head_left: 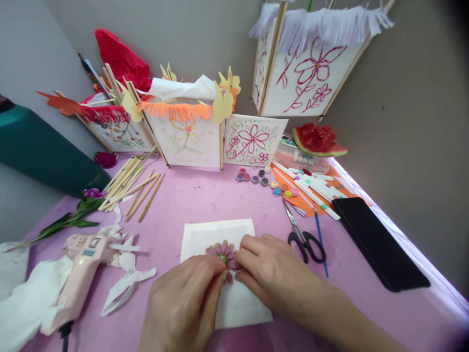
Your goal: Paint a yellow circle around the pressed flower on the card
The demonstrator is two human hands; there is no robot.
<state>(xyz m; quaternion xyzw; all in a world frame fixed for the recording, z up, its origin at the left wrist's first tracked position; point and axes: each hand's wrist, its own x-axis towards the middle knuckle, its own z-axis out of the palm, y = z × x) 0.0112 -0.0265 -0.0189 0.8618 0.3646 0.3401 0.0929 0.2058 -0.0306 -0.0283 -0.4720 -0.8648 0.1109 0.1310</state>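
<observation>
A purple flower (224,250) with a green centre is held over a white square panel (242,313) on the pink table. My left hand (186,293) pinches it from the left, thumb and forefinger closed at its lower petals. From the right, my right hand (271,269) closes its fingertips on the petals beside the centre. Both hands rest low over the panel and hide part of it. Whether the flower is fixed to the panel or loose, I cannot tell.
Black-handled scissors (304,237), a blue paintbrush (321,239) and a phone (381,244) lie right. A pink glue gun (82,274) and wooden sticks (124,183) are left, near a green bottle (47,146). Decorated lanterns (183,142) and paint pots (264,181) stand behind.
</observation>
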